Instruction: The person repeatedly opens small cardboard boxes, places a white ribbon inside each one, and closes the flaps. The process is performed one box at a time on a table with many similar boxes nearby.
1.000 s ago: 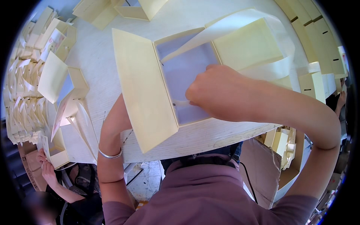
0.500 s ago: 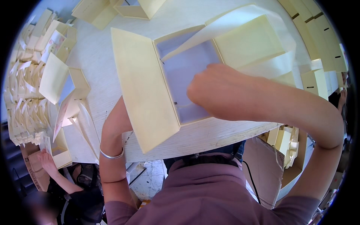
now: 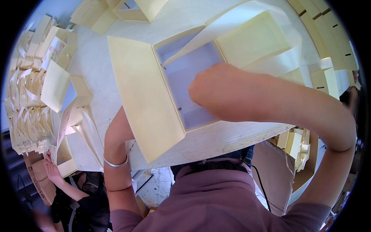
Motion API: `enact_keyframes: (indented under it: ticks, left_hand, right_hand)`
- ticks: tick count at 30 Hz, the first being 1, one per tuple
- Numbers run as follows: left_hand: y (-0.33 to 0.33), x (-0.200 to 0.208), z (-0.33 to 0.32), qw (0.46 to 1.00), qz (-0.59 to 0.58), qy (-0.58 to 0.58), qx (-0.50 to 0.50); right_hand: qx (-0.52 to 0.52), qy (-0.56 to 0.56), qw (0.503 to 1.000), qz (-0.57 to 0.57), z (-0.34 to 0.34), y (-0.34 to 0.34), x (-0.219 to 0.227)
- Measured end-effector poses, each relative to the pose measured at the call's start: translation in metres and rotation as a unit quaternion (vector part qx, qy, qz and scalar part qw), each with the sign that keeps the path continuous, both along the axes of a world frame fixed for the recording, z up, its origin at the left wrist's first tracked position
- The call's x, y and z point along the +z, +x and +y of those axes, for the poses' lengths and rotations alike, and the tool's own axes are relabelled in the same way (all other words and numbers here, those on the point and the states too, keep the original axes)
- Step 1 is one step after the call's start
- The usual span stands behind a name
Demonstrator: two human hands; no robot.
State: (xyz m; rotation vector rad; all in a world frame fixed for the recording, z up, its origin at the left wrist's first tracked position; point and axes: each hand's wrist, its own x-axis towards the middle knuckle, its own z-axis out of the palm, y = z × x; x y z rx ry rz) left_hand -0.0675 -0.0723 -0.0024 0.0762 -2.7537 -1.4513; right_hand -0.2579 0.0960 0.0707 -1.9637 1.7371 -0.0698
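A cream gift box (image 3: 143,96) lies open on the table before me, its pale lilac inside (image 3: 185,79) facing up. Its left flap is folded outward, and a second panel (image 3: 255,36) spreads to the right. From a small slot in the inner left edge, a wide white ribbon (image 3: 193,44) runs up and over the right panel. My right hand (image 3: 212,91) is closed in a fist over the box's inside; whatever its fingers hold is hidden. Behind the left flap my left hand is out of sight, with only the wrist (image 3: 120,127) showing.
More open cream boxes (image 3: 58,87) stand at the left, beside stacked boxes with ribbons (image 3: 27,92). Others sit at the far edge (image 3: 135,11) and along the right (image 3: 328,34). A carton of box parts (image 3: 295,149) is below right. Another person's hand (image 3: 52,168) touches a box, lower left.
The box has tilted and shifted slightly left. My fist has moved a little left with it, and the thin strand seen near the lower slot no longer shows. The other person's hand has shifted slightly.
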Motion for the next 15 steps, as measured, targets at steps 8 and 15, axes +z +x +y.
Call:
enact_keyframes:
  ticks: [8, 15]
  left_hand:
    - [-0.001, 0.006, 0.002, 1.000, -0.012, -0.016, -0.015]
    - [-0.011, 0.014, 0.009, 0.999, -0.019, -0.018, -0.019]
  right_hand:
    - [-0.015, 0.019, 0.999, -0.033, -0.009, 0.004, 0.007]
    - [-0.011, 0.043, 0.999, -0.030, -0.012, 0.004, -0.004]
